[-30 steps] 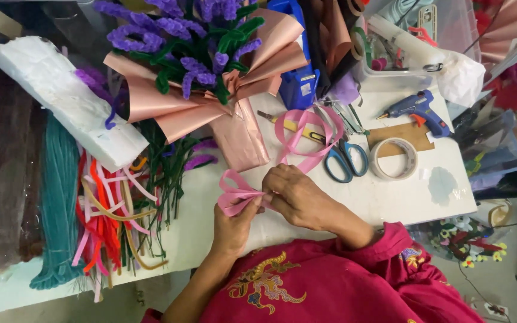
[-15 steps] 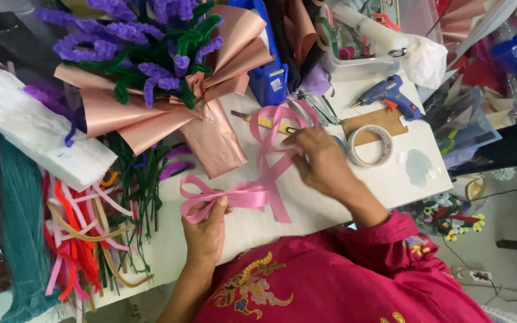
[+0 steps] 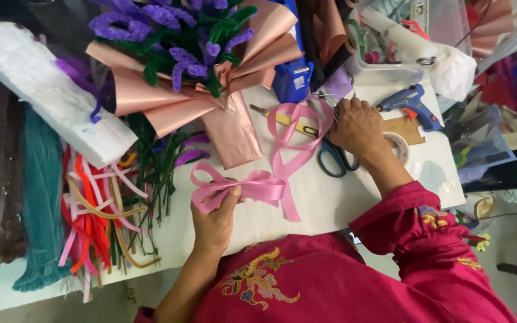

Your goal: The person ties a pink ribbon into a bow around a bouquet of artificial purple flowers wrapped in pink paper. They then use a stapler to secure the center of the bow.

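My left hand (image 3: 215, 216) pinches the middle of a looped pink ribbon bow (image 3: 239, 186) on the white table (image 3: 330, 206). The ribbon's tail runs up and right into a loose loop (image 3: 297, 122). My right hand (image 3: 359, 127) rests over the blue-handled scissors (image 3: 334, 158) at the table's far side, its fingers closing on the blades' end. A roll of clear tape (image 3: 399, 146) lies just right of that hand. Both arms wear red embroidered sleeves.
A bouquet of purple pipe-cleaner flowers in rose-gold paper (image 3: 192, 72) lies at the back. Coloured pipe cleaners (image 3: 91, 209), a teal bundle (image 3: 40, 191) and white foam (image 3: 49, 98) sit left. A blue glue gun (image 3: 411, 104), a blue box (image 3: 293, 78) and a clear bin (image 3: 390, 54) stand right.
My right hand has left the bow and reached away to the scissors, drawing the ribbon out. My left hand stays pinched on the bow.
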